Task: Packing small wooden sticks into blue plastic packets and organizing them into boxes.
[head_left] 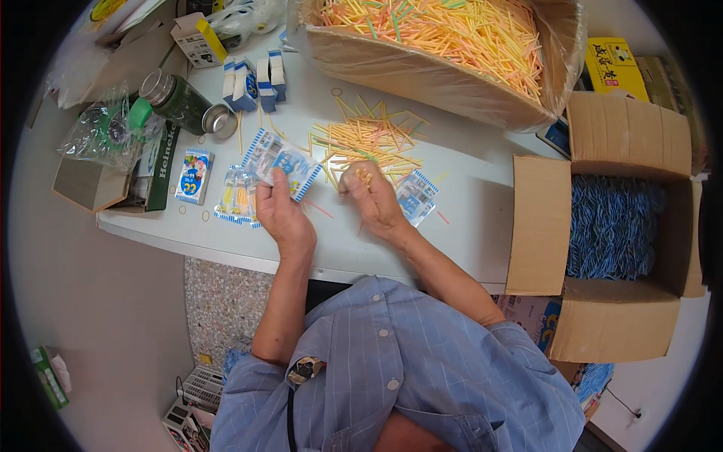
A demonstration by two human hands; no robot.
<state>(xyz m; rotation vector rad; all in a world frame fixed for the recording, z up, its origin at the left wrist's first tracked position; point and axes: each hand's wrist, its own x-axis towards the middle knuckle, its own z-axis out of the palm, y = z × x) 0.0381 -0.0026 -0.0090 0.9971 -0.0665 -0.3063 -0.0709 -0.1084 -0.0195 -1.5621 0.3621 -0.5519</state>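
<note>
The loose heap of thin sticks [369, 139] — yellow, orange and green — lay on the white table [452, 226] and served as the centre of the work, everything else arranged around it. Just in front of the heap, the right hand [373, 200] was closed in a fist around a small bundle of sticks [364, 176], their ends poking up out of the fingers, apparently gathered upright so they stayed aligned as one bunch. To the left of the heap, the left hand [282, 211] pinched a small blue-and-white printed packet [282, 164] between thumb and fingers, holding it raised and tilted toward the fist, likely so its mouth faced the bundle. Further left of the heap, flat packets [237, 196] lay side by side with sticks showing through them, and one more packet [194, 176] sat beyond those — a place out of the hands' way. Another packet [416, 197] rested just right of the fist. Behind the heap stood a large cardboard box [422, 68] lined with plastic and brimming with the same sticks, close enough to refill from. Well to the right of the heap, off the table edge, an open carton [629, 128] held a mass of blue-and-white packets. Behind and left of the heap, small stacks of packets [252, 79] stood on end beside a dark green bottle [177, 98] lying on its side.
</note>
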